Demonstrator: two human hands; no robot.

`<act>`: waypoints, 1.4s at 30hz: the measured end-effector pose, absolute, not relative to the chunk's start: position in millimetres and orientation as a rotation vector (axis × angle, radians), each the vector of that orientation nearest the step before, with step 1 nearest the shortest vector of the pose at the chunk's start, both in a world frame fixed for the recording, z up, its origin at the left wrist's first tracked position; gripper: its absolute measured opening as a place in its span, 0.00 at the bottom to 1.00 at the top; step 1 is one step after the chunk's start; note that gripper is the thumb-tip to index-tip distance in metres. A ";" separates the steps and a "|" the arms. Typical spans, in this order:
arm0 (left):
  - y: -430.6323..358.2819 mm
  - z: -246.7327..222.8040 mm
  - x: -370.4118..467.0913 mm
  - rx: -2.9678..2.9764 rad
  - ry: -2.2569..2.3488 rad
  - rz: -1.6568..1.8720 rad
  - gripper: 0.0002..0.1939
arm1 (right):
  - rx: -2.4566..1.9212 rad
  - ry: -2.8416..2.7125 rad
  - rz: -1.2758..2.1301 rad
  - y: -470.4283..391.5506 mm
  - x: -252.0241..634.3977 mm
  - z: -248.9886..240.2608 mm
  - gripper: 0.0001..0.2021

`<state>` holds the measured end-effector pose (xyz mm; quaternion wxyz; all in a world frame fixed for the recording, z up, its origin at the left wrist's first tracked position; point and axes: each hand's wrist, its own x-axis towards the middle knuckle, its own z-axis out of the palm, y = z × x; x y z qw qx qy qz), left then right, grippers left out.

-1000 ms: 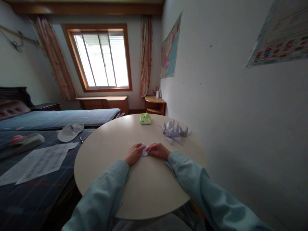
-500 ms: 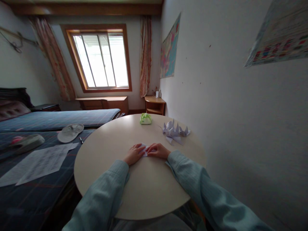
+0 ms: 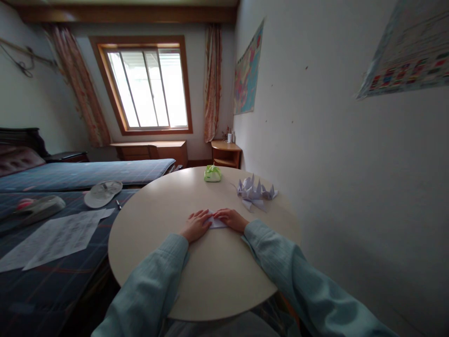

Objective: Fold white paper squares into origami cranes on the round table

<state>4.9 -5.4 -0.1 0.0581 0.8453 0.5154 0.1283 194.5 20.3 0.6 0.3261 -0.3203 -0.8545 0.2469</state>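
On the round table (image 3: 210,281), our left hand (image 3: 196,225) lies open over the left end of a folded white paper (image 3: 218,223); our right hand (image 3: 231,218) bends over its far edge, grip unclear. Both touch it, its long axis crosswise; paper figures (image 3: 253,191) stand beyond, rightward.
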 end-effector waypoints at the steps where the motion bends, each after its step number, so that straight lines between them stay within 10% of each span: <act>1: -6.1 0.2 5.3 2.563 1.560 0.383 0.23 | -0.845 -2.236 0.649 20.7 194.6 0.3 0.14; 42: 3.6 0.2 -9.6 2.430 1.416 0.627 0.22 | -0.937 -2.236 0.529 22.9 196.7 -1.8 0.10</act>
